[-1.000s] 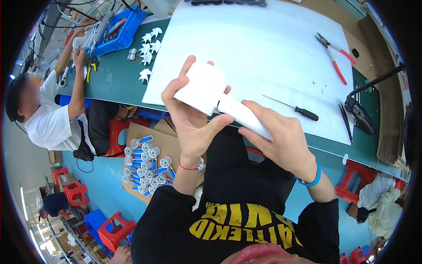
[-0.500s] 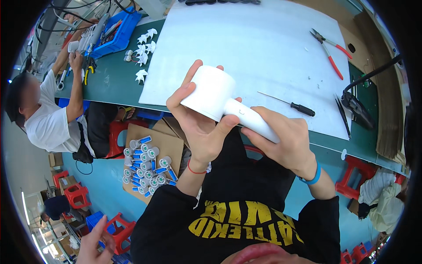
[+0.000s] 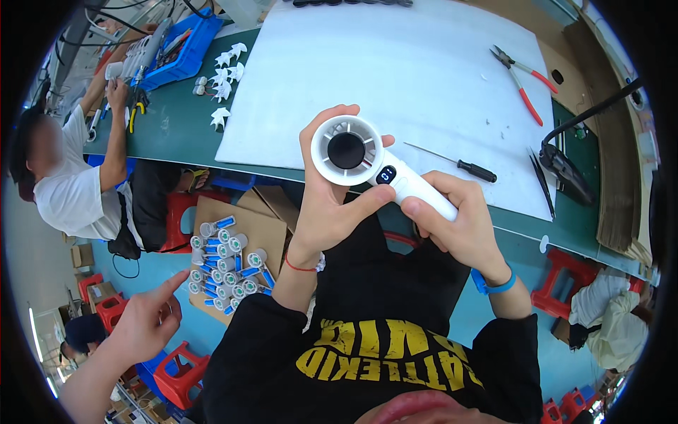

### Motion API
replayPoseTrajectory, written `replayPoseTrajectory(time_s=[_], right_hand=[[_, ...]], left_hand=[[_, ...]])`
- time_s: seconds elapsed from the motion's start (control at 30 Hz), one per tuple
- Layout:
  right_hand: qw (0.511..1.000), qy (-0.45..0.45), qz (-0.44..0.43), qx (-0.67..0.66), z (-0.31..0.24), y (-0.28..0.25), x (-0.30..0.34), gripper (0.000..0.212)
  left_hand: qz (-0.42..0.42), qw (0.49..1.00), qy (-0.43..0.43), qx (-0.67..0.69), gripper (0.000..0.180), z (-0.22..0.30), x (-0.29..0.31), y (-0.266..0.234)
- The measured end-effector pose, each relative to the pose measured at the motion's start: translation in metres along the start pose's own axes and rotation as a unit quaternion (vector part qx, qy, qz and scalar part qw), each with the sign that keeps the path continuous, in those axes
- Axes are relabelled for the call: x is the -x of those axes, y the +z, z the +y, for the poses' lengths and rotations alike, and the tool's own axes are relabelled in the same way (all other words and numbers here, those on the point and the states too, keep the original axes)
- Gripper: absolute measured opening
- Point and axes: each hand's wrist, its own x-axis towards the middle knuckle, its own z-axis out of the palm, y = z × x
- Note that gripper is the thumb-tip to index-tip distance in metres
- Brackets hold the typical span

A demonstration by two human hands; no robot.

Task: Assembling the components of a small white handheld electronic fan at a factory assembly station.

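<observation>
In front of me, at the table's near edge, is a white handheld fan (image 3: 347, 150) with a round ribbed head and a black hub. A small lit display (image 3: 385, 175) shows on its neck. Cradling the head from the left is my left hand (image 3: 328, 212), its thumb against the neck below the display. My right hand (image 3: 459, 212) wraps around the handle, thumb on top. On the white mat (image 3: 296, 85), just beyond the fan, lies a screwdriver (image 3: 474, 171) with a black handle.
Red-handled pliers (image 3: 519, 85), tweezers (image 3: 542, 185) and a black cable lie to the right. White finned parts (image 3: 220, 92) sit left of the mat. Unfinished fan units fill a cardboard box (image 3: 205, 212) below left. Another person's hand (image 3: 145, 321) points there; a co-worker (image 3: 85, 184) sits far left.
The fan has been turned over in my hands, so its ribbed face and display now point up at me. The other person's hand has risen toward the box, index finger extended.
</observation>
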Motion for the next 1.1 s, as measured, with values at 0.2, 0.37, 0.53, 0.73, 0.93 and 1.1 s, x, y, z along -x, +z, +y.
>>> replayPoseTrajectory(time_s=[0.2, 0.37, 0.53, 0.73, 0.93, 1.1], right_hand=[[1.0, 0.02, 0.008, -0.019, 0.001, -0.002, 0.002, 0.034], [0.999, 0.008, 0.015, -0.04, 0.007, -0.008, 0.004, 0.033], [0.987, -0.061, 0.108, -0.107, 0.022, -0.005, 0.008, 0.041], [0.97, -0.119, 0.189, -0.099, 0.029, -0.011, 0.006, 0.048], [0.993, 0.011, -0.064, -0.094, 0.023, -0.026, 0.017, 0.041], [0.968, 0.049, -0.149, -0.194, 0.032, -0.008, 0.018, 0.052]], left_hand=[[0.016, 1.0, -0.006, 0.011, 0.09, -0.001, 0.003, 0.009], [0.033, 0.999, 0.021, 0.004, 0.09, -0.013, 0.008, 0.014], [0.041, 0.993, 0.102, -0.05, 0.091, -0.03, 0.016, 0.013], [0.009, 0.989, 0.137, -0.057, 0.089, -0.032, 0.017, 0.014], [-0.016, 0.99, 0.014, -0.139, 0.079, -0.006, 0.015, 0.009], [-0.176, 0.961, 0.012, -0.215, 0.079, 0.006, -0.006, 0.021]])
